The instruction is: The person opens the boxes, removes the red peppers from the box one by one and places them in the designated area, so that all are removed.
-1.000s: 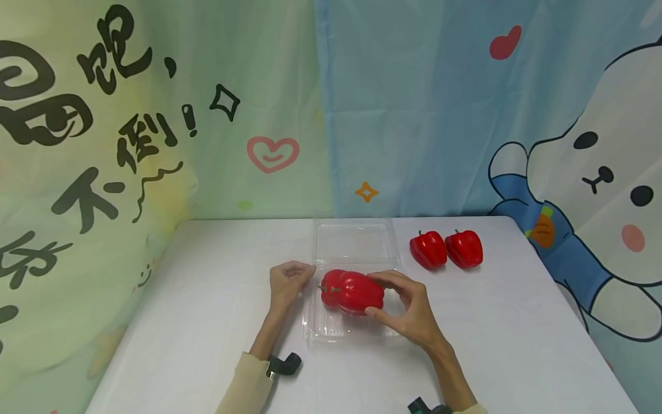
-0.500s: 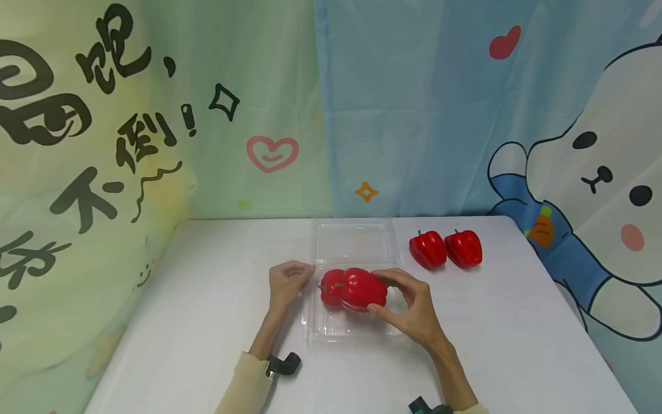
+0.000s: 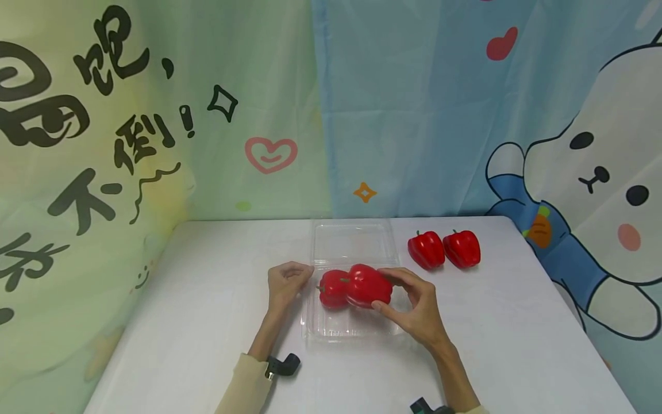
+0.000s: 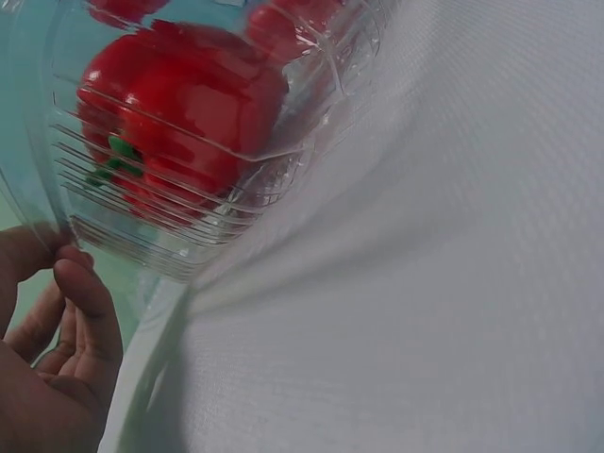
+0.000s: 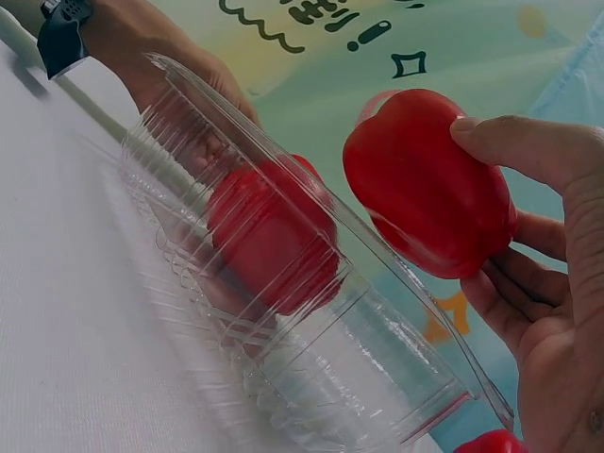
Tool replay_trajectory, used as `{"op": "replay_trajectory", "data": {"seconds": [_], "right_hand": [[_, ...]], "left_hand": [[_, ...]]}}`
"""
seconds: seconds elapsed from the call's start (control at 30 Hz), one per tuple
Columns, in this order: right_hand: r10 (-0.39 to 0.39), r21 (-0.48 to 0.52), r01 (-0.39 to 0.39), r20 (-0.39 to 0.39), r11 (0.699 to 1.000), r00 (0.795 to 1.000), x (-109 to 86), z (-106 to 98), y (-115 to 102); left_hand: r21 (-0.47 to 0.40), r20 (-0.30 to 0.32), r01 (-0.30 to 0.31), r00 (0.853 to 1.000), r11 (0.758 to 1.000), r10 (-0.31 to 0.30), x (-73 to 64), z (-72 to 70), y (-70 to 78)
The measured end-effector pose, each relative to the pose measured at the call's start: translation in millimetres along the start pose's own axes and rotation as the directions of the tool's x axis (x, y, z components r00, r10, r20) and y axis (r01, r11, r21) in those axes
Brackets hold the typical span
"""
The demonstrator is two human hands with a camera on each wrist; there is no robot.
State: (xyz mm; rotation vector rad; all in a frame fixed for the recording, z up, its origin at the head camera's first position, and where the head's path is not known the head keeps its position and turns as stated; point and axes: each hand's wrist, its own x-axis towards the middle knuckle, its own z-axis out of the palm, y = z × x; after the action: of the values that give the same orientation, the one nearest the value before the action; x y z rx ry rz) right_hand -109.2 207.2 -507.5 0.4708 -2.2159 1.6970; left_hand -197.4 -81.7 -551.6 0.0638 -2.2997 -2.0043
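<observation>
A clear plastic clamshell box point(image 3: 336, 329) lies with its lid folded back. My left hand point(image 3: 284, 286) pinches the box's left rim between thumb and index finger, as the left wrist view shows up close. One red bell pepper point(image 3: 331, 289) with a green stem sits inside, toward the left; its shape shows through the ribbed wall in the right wrist view. Over the box, my right hand point(image 3: 418, 310) grips a second red bell pepper point(image 5: 429, 179), thumb on one side and fingers on the other. This pepper is above the rim, its stem end pointing left in the head view.
Two more red bell peppers point(image 3: 426, 250) point(image 3: 462, 249) stand side by side at the back right of the white table point(image 3: 517, 345). The clear lid point(image 3: 354, 242) reaches to the table's back edge. A printed curtain point(image 3: 414, 115) hangs behind.
My right hand has lifted the held pepper slightly and moved it right, tilting it, away from the pepper in the box. The left hand has stayed on the rim.
</observation>
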Motion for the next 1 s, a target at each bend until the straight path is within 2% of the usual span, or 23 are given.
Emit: {"op": "replay_trajectory", "data": {"seconds": [1.0], "right_hand": [[0.011, -0.018, -0.013, -0.106, 1.000, 0.994, -4.1, -7.5, 0.4]], "left_hand": [[0.033, -0.014, 0.009, 1.000, 0.999, -0.008, -0.5, 0.8, 2.0]]}}
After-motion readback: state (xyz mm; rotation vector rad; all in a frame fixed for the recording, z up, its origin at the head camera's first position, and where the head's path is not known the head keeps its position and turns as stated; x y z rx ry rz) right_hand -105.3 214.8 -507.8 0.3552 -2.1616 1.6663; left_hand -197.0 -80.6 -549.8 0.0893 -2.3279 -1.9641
